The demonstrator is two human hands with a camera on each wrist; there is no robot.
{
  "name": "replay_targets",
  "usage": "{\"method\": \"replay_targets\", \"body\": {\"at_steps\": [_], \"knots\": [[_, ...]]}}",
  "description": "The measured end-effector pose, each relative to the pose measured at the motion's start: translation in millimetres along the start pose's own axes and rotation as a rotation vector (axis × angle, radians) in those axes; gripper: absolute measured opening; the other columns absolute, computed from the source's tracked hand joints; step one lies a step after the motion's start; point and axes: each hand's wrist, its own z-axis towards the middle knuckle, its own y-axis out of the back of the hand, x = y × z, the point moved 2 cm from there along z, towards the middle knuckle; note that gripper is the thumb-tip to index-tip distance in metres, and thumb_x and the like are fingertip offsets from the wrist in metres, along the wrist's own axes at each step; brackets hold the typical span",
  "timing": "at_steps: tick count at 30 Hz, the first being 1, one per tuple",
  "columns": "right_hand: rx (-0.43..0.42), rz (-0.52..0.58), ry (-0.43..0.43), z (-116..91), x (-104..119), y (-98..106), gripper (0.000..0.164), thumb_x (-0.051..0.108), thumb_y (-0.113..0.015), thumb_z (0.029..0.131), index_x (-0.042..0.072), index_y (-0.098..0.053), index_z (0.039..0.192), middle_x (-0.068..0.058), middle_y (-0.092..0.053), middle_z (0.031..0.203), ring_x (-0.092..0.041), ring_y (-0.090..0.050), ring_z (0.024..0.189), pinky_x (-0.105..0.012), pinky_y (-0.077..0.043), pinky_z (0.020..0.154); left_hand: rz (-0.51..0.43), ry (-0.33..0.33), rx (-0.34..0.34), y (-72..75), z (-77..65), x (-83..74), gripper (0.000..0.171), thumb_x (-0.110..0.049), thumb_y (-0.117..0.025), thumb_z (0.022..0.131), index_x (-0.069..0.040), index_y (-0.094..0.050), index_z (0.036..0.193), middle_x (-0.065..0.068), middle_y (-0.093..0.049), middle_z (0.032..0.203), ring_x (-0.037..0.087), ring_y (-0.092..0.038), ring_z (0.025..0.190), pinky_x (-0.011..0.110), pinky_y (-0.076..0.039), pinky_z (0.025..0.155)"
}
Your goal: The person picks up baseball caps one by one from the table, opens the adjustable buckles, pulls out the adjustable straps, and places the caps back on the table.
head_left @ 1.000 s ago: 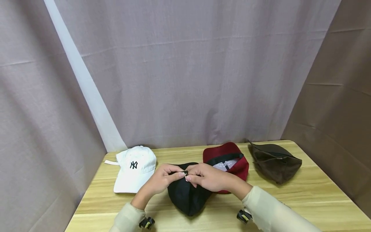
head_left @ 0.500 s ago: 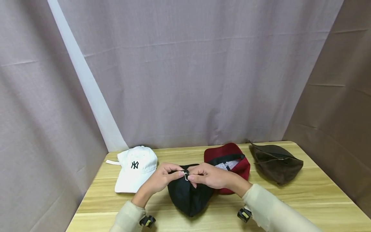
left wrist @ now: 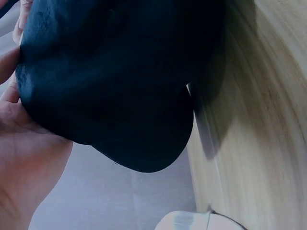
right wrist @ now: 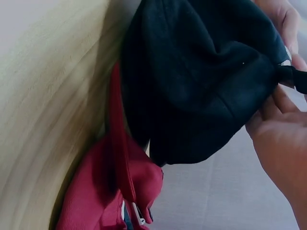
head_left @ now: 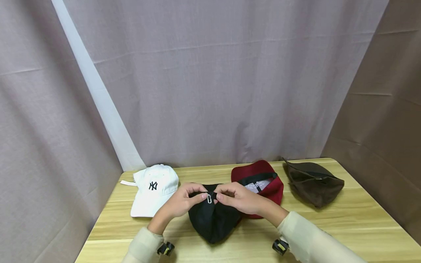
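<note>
A black cap [head_left: 212,224] is held up between both hands in the middle of the head view, crown facing the person. My left hand [head_left: 181,200] pinches its back edge just left of a silver buckle [head_left: 209,198]. On the buckle's other side, my right hand [head_left: 241,199] pinches the black strap [right wrist: 293,77]. The strap's end sticks out past the fingers in the right wrist view. The cap's dark brim [left wrist: 148,151] hangs beyond the crown in the left wrist view. Behind the right hand lies a red cap [head_left: 274,188], partly covered by that hand.
On the left of the wooden table [head_left: 112,233] sits a white cap [head_left: 156,190] with a dark logo, its strap sticking out. A dark brown cap [head_left: 315,186] lies at the back right. Grey curtains [head_left: 213,91] close off the back and sides.
The right fingers have drawn slightly right, away from the buckle, so the gap between the two hands is wider. The buckle now shows whole and sits slightly further left. The other caps stay put.
</note>
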Motion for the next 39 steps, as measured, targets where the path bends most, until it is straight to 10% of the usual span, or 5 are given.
{"method": "replay_targets", "body": {"at_steps": [14, 23, 39], "knots": [[-0.099, 0.054, -0.058, -6.4, 6.6, 5.3, 0.078, 0.058, -0.018, 0.114, -0.007, -0.057, 0.135, -0.032, -0.066, 0.130, -0.004, -0.064, 0.122, -0.020, -0.047, 0.110, 0.004, -0.039, -0.066, 4.5, -2.3, 1.4, 0.014, -0.004, -0.063, 0.102, -0.001, -0.076, 0.098, 0.018, -0.073, 0.092, 0.001, -0.063, 0.087, 0.021, -0.052, 0.081], [-0.190, -0.160, -0.242, -12.7, 5.4, -3.8, 0.016, 0.020, -0.062, 0.109, 0.010, -0.069, 0.119, -0.009, -0.074, 0.111, -0.010, -0.064, 0.100, -0.022, -0.051, 0.089, -0.055, -0.072, -0.098, 1.8, -1.7, 1.9, 0.015, -0.001, -0.061, 0.101, 0.002, -0.075, 0.096, -0.005, -0.071, 0.088, 0.001, -0.064, 0.082, 0.021, -0.055, 0.074], [-0.287, -0.260, -0.154, -3.8, 10.5, -18.5, 0.006, 0.018, -0.071, 0.103, 0.016, -0.069, 0.098, 0.006, -0.068, 0.086, -0.003, -0.059, 0.084, -0.022, -0.050, 0.078, -0.053, 0.019, -0.072, -4.4, -1.0, -3.5, 0.010, -0.011, -0.072, 0.101, -0.005, -0.080, 0.100, 0.001, -0.078, 0.097, 0.004, -0.069, 0.091, 0.022, -0.057, 0.084]]}}
